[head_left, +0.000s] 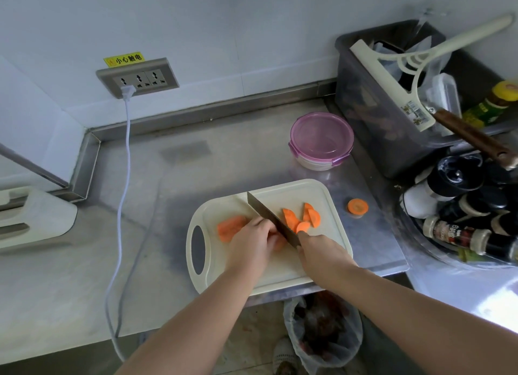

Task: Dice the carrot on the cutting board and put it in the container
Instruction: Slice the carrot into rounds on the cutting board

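Head view: a cream cutting board (pixel 291 268) lies at the front edge of the steel bench (pixel 224 161), with its handle hole to the left.
Left grip (pixel 252 241): the fingers are curled down over the carrot (pixel 230 228) and hold it against the board, with the knuckles just beside the blade.
Right grip (pixel 322 252): it is wrapped round the handle of the knife (pixel 267 216). The handle is hidden inside it, and the blade slants away toward the board's back edge.
Carrot: the uncut part sticks out to the left of the left grip. The end at the blade is hidden under the fingers.
Slices (pixel 304 219): a few half-rounds lie on the board right of the blade, just beyond the right grip.
Stray slice (pixel 358 206): one round lies on the bare bench, just off the board's right edge.
Container (pixel 321 140): it is round with its purple lid on, stands toward the bench's back edge, and is well apart from both grips.
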The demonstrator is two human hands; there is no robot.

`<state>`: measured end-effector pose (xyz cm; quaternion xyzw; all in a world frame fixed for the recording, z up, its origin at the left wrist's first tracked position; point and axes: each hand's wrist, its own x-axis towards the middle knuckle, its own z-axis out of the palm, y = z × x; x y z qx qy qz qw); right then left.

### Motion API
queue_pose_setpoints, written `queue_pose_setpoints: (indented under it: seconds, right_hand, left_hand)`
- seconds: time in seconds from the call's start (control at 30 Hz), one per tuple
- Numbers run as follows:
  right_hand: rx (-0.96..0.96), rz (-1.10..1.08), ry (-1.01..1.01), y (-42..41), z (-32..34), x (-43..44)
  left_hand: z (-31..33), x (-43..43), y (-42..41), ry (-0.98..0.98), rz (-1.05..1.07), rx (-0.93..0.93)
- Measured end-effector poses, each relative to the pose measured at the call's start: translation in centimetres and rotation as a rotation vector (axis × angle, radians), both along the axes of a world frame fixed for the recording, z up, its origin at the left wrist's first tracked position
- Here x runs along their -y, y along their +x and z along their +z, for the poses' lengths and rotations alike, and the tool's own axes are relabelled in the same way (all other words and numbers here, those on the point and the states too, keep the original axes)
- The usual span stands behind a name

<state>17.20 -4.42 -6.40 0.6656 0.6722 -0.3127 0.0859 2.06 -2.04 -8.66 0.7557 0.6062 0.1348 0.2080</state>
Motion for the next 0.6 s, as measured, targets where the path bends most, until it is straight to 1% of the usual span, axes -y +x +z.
queue_pose_setpoints:
  seconds: [0.1, 0.23, 0.3, 0.43, 0.6]
  right_hand:
    - [-0.057, -0.061, -0.010, 0.5, 0.5, -0.4]
    - [-0.053, -0.076, 0.087, 0.9, 1.1, 0.2]
    - [-0.021, -0.039, 0.119, 0.8, 1.5, 0.6]
    - [0.031, 0.048, 0.119, 0.2, 1.7, 1.3]
    - [0.066, 0.077, 0.122, -0.3, 1.7, 1.5]
  left_hand:
    - [0.2, 0.1, -0.1, -0.002, 0.002, -0.011]
    - [0.2, 0.2, -0.2, -0.025, 0.005, -0.012]
    - [0.3, 0.3, -0.2, -0.024, 0.010, -0.003]
    - [0.4, 0.2, 0.0, -0.028, 0.013, 0.001]
    - [0.3, 0.2, -0.1, -0.040, 0.017, 0.013]
